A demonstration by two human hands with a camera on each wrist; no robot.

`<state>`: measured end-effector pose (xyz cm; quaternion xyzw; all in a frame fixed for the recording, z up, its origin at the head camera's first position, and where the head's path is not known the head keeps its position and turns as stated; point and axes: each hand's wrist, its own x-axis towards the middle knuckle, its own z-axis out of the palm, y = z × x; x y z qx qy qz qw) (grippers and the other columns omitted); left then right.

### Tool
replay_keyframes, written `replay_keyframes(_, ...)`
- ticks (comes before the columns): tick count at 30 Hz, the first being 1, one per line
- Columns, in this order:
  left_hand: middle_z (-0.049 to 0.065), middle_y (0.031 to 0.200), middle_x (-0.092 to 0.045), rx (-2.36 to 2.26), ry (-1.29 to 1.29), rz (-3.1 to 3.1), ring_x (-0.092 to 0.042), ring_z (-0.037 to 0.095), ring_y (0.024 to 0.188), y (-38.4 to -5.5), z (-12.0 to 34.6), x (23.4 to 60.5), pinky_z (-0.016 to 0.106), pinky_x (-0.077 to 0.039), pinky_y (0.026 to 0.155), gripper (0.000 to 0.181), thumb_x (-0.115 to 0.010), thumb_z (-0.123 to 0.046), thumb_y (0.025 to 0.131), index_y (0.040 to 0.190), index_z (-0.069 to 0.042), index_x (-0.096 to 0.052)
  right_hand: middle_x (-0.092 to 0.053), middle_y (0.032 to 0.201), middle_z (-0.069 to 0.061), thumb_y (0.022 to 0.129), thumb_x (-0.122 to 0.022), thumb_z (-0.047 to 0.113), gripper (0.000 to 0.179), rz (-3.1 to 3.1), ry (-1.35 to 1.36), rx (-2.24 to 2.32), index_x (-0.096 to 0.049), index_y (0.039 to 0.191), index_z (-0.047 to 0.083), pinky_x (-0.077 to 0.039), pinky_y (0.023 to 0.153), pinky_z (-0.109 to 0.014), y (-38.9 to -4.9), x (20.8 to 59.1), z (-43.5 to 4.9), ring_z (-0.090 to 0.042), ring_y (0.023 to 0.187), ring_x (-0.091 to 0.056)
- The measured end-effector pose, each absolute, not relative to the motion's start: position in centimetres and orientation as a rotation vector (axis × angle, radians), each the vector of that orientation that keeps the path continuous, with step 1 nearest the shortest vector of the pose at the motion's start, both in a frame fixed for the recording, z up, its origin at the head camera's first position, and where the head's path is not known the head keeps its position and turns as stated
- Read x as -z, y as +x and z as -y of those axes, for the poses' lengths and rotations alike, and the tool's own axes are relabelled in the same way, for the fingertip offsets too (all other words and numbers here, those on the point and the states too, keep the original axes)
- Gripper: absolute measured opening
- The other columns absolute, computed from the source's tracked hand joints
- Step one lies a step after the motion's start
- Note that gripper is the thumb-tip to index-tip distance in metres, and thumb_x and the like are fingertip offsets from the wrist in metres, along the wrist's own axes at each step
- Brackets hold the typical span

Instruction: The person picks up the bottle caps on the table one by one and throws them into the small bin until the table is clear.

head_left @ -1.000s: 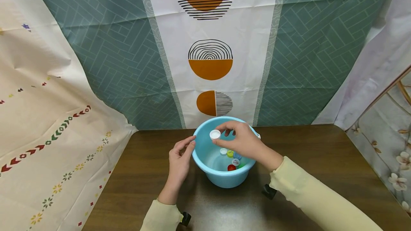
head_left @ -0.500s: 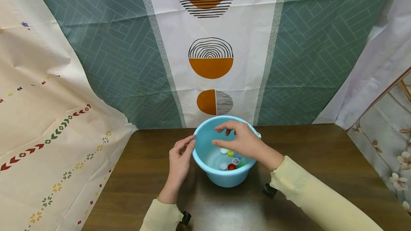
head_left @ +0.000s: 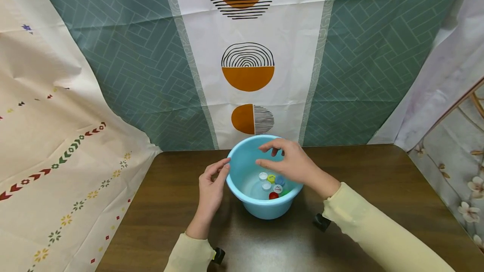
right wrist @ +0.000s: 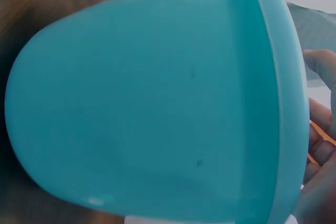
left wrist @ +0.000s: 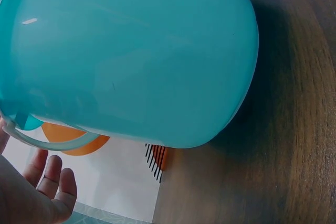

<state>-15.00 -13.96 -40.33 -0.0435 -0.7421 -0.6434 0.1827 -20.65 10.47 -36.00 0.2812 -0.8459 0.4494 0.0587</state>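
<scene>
A light-blue bucket [head_left: 266, 210] stands on the table with several bottle caps lying in its bottom. Two white caps [head_left: 266, 186] are on the left, beside a yellow cap [head_left: 271, 178], a blue one [head_left: 280, 180], a printed white one [head_left: 277, 189] and a red one [head_left: 273, 195]. Something green shows by the front wall. With thumb and index finger, my left hand [head_left: 212, 186] pinches the bucket's left rim; its other fingers hang beside the pale handle [left wrist: 58, 144]. Above the bucket's mouth, my right hand [head_left: 291, 160] is empty, thumb and fingers apart.
The dark wooden table [head_left: 174, 205] ends at a patterned curtain [head_left: 261, 91] behind the bucket. Cream cloth [head_left: 64, 171] drapes along the left, and a flowered cloth [head_left: 453, 171] hangs on the right.
A white cap that my right hand held is released and now lies in the bucket. My right hand has since shifted slightly right. My left hand stays at the rim.
</scene>
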Motion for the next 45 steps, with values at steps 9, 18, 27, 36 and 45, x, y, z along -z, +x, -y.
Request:
replay_keyframes(9,0.013,0.112,-0.063,1.824,-0.112,2.089,-0.054,0.02,0.098,-15.1,14.0,40.4,0.026,-0.05,0.072,0.025,-0.064,-0.011,0.096,0.117,-0.001,-0.07,-0.067,0.102,0.012,0.081,-0.077,0.048,0.038,2.513,0.702,-1.393,-0.072,0.111,0.025,-0.044,0.075,-0.039,-21.0,36.2,-13.2,-0.015,0.088,-0.054)
replay_keyframes(18,0.008,0.113,-0.064,1.822,-0.128,2.052,-0.056,0.02,0.101,-16.9,14.8,43.5,0.026,-0.051,0.073,0.025,-0.067,-0.022,0.095,0.117,-0.012,-0.073,-0.065,0.098,0.002,0.084,-0.074,0.047,0.043,2.526,0.519,-1.388,-0.069,0.116,0.019,-0.052,0.064,-0.032,-21.2,37.3,-17.2,-0.018,0.083,-0.056)
replay_keyframes(27,0.005,0.111,-0.064,1.81,-0.138,2.04,-0.056,0.021,0.101,-16.9,14.8,43.8,0.028,-0.052,0.073,0.025,-0.068,-0.026,0.094,0.115,-0.016,-0.074,-0.068,0.105,0.0,0.089,-0.07,0.045,0.039,2.554,0.361,-1.252,-0.069,0.114,0.015,-0.049,0.067,-0.028,-21.8,40.5,-21.0,-0.017,0.086,-0.055)
replay_keyframes(36,0.011,0.112,-0.063,1.834,-0.125,2.062,-0.055,0.022,0.1,-16.2,14.4,42.4,0.027,-0.051,0.073,0.025,-0.066,-0.017,0.096,0.118,-0.007,-0.072,-0.066,0.089,-0.002,0.087,-0.071,0.047,0.042,2.625,0.257,-1.175,-0.07,0.11,0.012,-0.044,0.059,-0.027,-22.3,44.0,-23.5,-0.019,0.08,-0.053)
replay_keyframes(45,0.014,0.111,-0.062,1.824,-0.118,2.096,-0.055,0.02,0.098,-15.0,14.0,40.5,0.026,-0.05,0.072,0.026,-0.064,-0.011,0.096,0.118,0.0,-0.07,-0.068,0.104,-0.013,0.083,-0.073,0.054,0.06,2.789,0.242,-1.17,-0.066,0.118,0.007,-0.047,0.067,-0.034,-22.5,46.5,-24.8,-0.022,0.084,-0.055)
